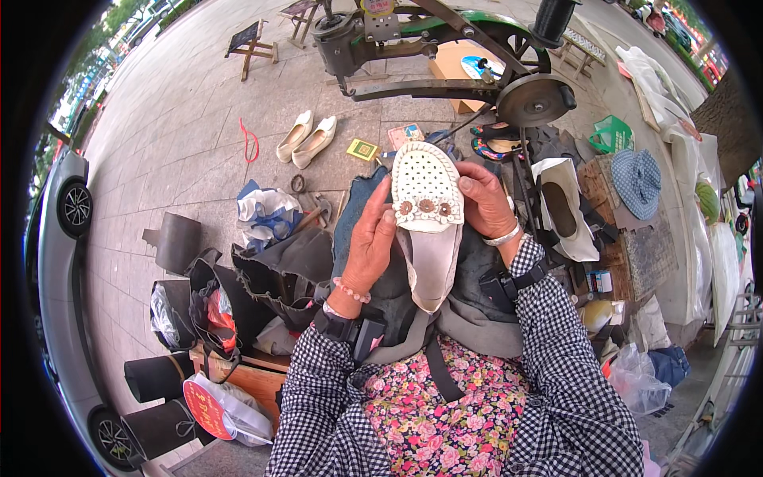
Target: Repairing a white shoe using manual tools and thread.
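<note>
White slip-on shoe, toe pointing away, is held above the lap of a floral apron. The right hand has its grip clamped on the right edge, thumb on top; the left hand lies along the left edge, but whether its grip closes underneath I cannot tell. The step in hand looks like checking the upper and flower trim; a next move probably calls for steady support at both sides. At lower left, a red fan bears yellow lettering. Farther off, a yellow packet lies near pale shoes, its print too small to read. Beyond, the sewing machine carries a round yellow label.
</note>
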Demonstrator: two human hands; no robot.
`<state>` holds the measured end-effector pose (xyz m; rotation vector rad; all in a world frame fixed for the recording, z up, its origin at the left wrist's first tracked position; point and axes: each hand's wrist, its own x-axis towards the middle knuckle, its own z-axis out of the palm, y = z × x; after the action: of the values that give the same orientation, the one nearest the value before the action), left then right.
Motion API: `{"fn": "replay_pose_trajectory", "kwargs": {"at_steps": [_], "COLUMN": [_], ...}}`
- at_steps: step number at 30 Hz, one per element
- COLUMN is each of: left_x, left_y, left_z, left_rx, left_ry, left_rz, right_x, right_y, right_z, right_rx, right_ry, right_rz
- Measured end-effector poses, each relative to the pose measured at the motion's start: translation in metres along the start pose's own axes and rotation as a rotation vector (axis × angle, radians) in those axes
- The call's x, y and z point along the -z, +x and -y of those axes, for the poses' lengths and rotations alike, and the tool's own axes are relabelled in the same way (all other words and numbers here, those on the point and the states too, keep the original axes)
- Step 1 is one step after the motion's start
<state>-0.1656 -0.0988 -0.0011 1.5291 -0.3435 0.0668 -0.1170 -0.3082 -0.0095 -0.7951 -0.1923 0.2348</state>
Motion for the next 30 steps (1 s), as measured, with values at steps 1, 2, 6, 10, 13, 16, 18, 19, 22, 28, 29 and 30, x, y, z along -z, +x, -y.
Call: {"fn": "replay_pose_trajectory", "kwargs": {"at_steps": [1, 2, 6, 10, 13, 16, 18, 19, 22, 28, 29, 30], "left_x": [-0.001, -0.002, -0.001, 0.002, 0.003, 0.002, 0.002, 0.002, 0.002, 0.001, 0.001, 0.002], "left_y": [0.001, 0.002, 0.001, 0.002, 0.004, 0.004, 0.004, 0.004, 0.004, 0.004, 0.004, 0.004], "left_z": [-0.003, -0.005, -0.004, -0.001, 0.003, 0.002, 0.001, 0.001, 0.001, 0.001, 0.000, 0.002], "left_rx": [-0.016, -0.033, 0.035, 0.087, 0.059, 0.008, 0.008, 0.012, 0.010, -0.005, -0.006, -0.006], "left_ry": [0.026, 0.052, -0.025, -0.139, -0.094, -0.038, -0.048, -0.044, -0.038, -0.049, -0.049, -0.049], "left_rz": [-0.009, -0.017, 0.025, 0.057, 0.058, 0.066, 0.070, 0.072, 0.075, 0.058, 0.056, 0.055], "right_x": [0.000, 0.000, -0.003, -0.008, -0.010, -0.006, -0.007, -0.007, -0.005, -0.006, -0.006, -0.006], "right_y": [0.000, 0.000, 0.000, 0.001, 0.002, 0.003, 0.002, 0.002, 0.002, 0.001, 0.001, 0.001], "right_z": [0.000, 0.000, 0.002, 0.002, 0.002, -0.002, 0.000, 0.001, -0.001, 0.001, 0.001, 0.001], "right_rx": [-0.001, -0.001, -0.004, 0.015, 0.021, 0.018, 0.022, 0.025, 0.014, 0.023, 0.023, 0.023], "right_ry": [-0.005, -0.005, -0.053, -0.160, -0.170, -0.136, -0.150, -0.164, -0.150, -0.135, -0.134, -0.108], "right_rz": [-0.003, -0.003, 0.002, 0.026, 0.019, 0.036, 0.033, 0.030, 0.033, 0.031, 0.032, 0.037]}}
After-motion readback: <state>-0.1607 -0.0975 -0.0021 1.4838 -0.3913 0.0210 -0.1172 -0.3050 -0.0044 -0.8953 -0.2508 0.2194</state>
